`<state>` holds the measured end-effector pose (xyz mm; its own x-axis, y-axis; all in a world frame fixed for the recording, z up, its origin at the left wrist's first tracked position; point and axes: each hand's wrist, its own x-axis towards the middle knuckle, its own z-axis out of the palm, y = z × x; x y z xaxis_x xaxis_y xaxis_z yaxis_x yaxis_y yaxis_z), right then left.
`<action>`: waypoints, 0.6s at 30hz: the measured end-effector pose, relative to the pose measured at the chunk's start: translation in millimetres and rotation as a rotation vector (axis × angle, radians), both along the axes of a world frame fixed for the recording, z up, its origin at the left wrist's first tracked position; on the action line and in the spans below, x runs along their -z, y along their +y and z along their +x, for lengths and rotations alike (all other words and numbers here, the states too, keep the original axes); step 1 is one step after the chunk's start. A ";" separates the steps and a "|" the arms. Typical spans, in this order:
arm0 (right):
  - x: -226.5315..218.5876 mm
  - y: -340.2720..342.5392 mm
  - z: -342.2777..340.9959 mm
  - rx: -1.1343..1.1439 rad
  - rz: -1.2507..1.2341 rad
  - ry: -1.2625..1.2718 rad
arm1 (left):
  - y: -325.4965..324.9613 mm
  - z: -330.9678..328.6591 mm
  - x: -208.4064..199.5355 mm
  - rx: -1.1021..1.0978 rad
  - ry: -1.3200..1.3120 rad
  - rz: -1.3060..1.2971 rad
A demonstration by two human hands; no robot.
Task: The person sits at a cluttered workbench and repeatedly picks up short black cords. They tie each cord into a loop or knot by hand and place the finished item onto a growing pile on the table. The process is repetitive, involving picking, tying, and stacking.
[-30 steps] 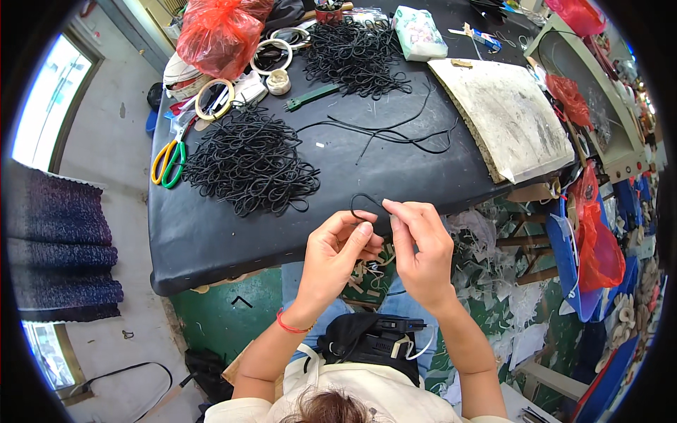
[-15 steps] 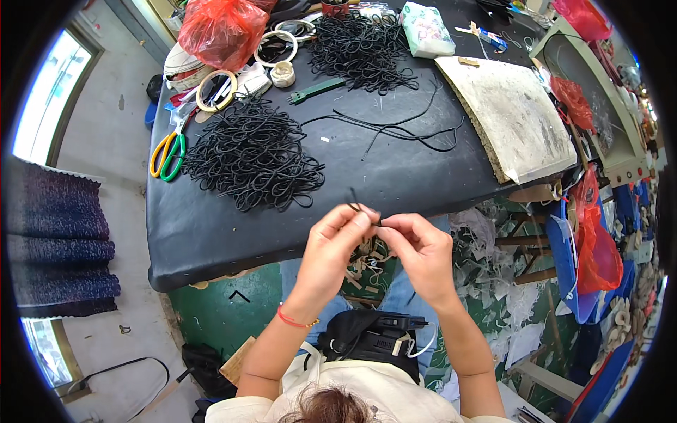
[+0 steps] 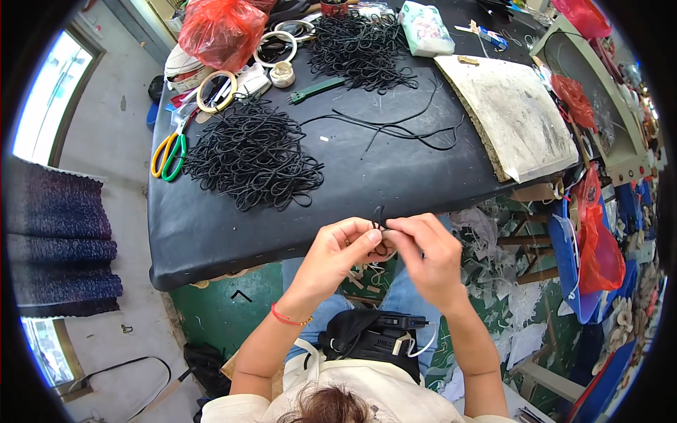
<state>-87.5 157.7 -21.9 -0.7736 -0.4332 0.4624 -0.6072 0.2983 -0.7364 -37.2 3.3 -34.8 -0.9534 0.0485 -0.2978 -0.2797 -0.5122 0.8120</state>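
Close together at the table's front edge, my left hand [image 3: 343, 248] and my right hand [image 3: 428, 248] both pinch a thin black cord [image 3: 381, 214]. A short end of it sticks up between the fingertips, and some looped cord shows just below them. The fingers cover the rest, so I cannot tell how it is wound or knotted. On the black table [image 3: 211, 243] beyond my left hand lies a tangled pile of black cord [image 3: 254, 155]. A second cord pile [image 3: 360, 53] is farther back, and a few loose strands [image 3: 395, 129] stretch across the middle.
Scissors [image 3: 171, 151] with yellow and green handles lie at the left edge. Tape rings [image 3: 216, 92], a red plastic bag [image 3: 222, 32] and a green tool [image 3: 317, 91] are behind. To the right rest a worn pale board [image 3: 511, 116] and a tissue pack [image 3: 427, 29].
Both hands have shifted slightly right and toward me, still pinching the cord. The cord's upright end has moved to the right, and a loop now shows beneath the fingertips.
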 end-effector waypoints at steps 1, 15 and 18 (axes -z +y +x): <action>-1.4 4.9 -0.7 0.005 0.082 0.056 | 1.1 0.1 -2.2 -0.022 -0.009 -0.059; -0.1 15.4 -10.4 -0.204 -0.248 -0.779 | -14.0 8.7 -12.2 0.335 0.081 0.008; 6.4 14.3 -8.4 -0.287 -0.237 -0.804 | -16.0 7.4 -12.2 0.293 0.063 0.117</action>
<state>-95.9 171.9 -28.3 -0.7792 -0.6226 -0.0721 0.0925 -0.0005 -0.9957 -29.7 -12.8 -22.5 -0.9103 0.3540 -0.2147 -0.3799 -0.5084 0.7728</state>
